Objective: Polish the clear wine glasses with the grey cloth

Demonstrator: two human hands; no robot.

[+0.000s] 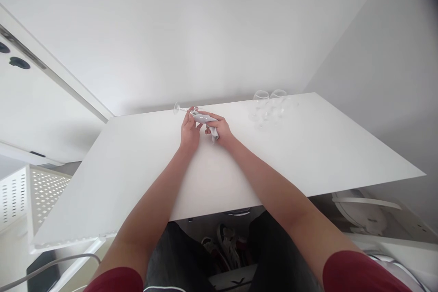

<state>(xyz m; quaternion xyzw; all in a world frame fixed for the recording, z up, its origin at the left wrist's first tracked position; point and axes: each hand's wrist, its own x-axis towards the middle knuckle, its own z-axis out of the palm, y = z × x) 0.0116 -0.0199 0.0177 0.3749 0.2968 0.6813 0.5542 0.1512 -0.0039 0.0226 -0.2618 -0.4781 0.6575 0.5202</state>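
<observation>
Tilted on its side over the table, a clear wine glass (177, 108) points its round foot to the left. My left hand (190, 130) is closed around the glass near the stem and the lower bowl. A light grey cloth (204, 119) lies against the bowl and hangs down in a loose end. My right hand (221, 128) grips this cloth from the right, its fingers pressing it to the glass. Much of the bowl is hidden by the cloth and fingers.
Clear stemmed glasses (262, 96) stand close together at the back right of the white table (143, 178). A white wall (205, 32) rises behind the table. To the left are a door (51, 100) and a perforated white basket (44, 191).
</observation>
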